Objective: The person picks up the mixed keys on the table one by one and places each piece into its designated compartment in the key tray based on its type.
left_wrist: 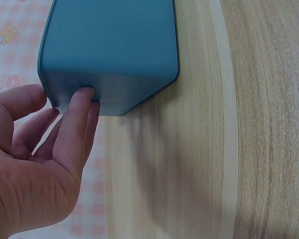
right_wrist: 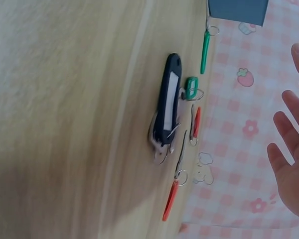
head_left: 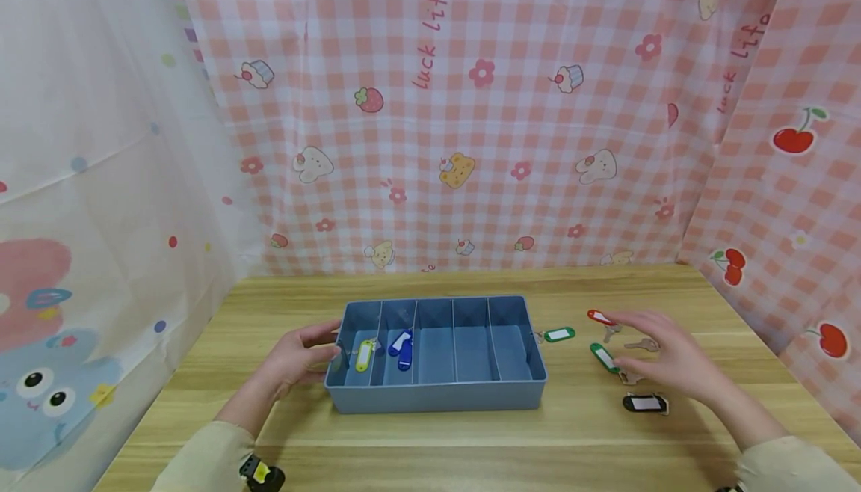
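My left hand [head_left: 296, 358] is at the left end of a blue-grey divided box [head_left: 437, 396]. In the left wrist view its fingertips [left_wrist: 83, 94] rest against the box's end wall. My right hand [head_left: 673, 354], fingers spread and holding nothing, hovers over keys with coloured tags at the right. Below it in the head view are a red key tag [head_left: 600, 317], a green key tag [head_left: 604, 358] and a black key tag [head_left: 644, 403]. A second red key tag [right_wrist: 170, 201] shows in the right wrist view, hidden by the hand in the head view.
Inside the box, a yellow-green key tag [head_left: 364, 355] lies in the leftmost compartment and two blue key tags [head_left: 405, 354] in the one beside it. Another green key tag [head_left: 559, 335] lies just right of the box. Patterned cloth [head_left: 471, 118] hangs behind the wooden table [head_left: 430, 451].
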`<action>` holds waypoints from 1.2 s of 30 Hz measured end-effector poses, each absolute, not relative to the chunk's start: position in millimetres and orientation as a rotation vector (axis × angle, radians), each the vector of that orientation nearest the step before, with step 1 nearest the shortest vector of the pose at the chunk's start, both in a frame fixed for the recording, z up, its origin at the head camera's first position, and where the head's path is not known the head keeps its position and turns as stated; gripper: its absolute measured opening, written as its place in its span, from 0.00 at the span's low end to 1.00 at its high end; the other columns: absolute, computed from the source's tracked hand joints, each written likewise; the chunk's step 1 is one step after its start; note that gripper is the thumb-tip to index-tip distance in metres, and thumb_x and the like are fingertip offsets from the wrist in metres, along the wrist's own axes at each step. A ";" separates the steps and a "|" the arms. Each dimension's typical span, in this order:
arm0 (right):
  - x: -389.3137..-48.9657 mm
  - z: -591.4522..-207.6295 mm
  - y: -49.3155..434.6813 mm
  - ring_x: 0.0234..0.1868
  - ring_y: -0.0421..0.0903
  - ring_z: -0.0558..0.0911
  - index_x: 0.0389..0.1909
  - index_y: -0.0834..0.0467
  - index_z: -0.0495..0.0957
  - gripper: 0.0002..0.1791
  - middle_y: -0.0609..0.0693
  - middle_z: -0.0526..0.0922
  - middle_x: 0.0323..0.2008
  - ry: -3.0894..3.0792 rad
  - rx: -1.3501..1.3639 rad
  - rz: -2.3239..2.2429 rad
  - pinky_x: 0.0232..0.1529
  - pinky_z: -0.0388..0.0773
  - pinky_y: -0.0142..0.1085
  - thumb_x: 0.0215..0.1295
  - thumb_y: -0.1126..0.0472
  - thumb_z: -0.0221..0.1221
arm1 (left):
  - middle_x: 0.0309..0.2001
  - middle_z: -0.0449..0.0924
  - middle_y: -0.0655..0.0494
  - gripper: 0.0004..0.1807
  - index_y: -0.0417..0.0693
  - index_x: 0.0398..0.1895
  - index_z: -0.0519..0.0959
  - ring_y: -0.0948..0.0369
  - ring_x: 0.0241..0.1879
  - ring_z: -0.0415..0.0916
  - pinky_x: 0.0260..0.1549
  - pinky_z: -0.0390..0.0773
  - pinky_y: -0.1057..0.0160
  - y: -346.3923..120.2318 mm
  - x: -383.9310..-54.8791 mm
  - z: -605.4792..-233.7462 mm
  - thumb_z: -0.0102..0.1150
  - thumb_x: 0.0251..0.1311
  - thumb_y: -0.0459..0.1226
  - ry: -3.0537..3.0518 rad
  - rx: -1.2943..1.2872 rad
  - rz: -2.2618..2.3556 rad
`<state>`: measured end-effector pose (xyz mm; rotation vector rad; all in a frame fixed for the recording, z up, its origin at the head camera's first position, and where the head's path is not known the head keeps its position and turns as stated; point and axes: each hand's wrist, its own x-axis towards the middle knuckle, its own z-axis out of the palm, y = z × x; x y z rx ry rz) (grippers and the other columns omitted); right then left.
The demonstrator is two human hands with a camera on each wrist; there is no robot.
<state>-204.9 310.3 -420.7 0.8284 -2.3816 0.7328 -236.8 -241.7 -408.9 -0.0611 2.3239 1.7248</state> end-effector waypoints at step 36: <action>-214.3 -460.0 338.5 0.46 0.48 0.81 0.50 0.60 0.83 0.32 0.49 0.86 0.45 -2.516 0.877 0.597 0.51 0.65 0.19 0.38 0.61 0.80 | 0.66 0.64 0.29 0.33 0.38 0.73 0.63 0.44 0.56 0.74 0.45 0.81 0.45 -241.7 -236.3 -410.2 0.59 0.65 0.28 2.323 -0.066 1.739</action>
